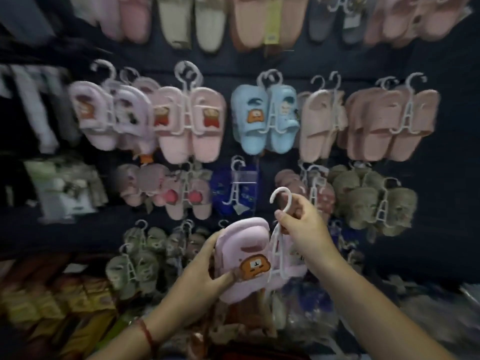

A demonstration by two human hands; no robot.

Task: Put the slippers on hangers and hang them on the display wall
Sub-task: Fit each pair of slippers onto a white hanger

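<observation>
Low in the middle of the frame, a pale pink slipper (241, 258) with an orange cartoon patch on its strap is held toe-up. The left hand (205, 266) grips its left edge, fingers curled behind it and thumb pressed beside the patch. Just right of it, the right hand (301, 224) pinches the neck of a white hanger (279, 229), whose hook rises above the fingers and whose frame hangs down alongside the slipper. A second pink slipper (293, 263) shows partly behind the hanger. Behind, the dark display wall (454, 152) carries rows of hung slippers, blue pair (265, 120) at centre. No writing is readable.
</observation>
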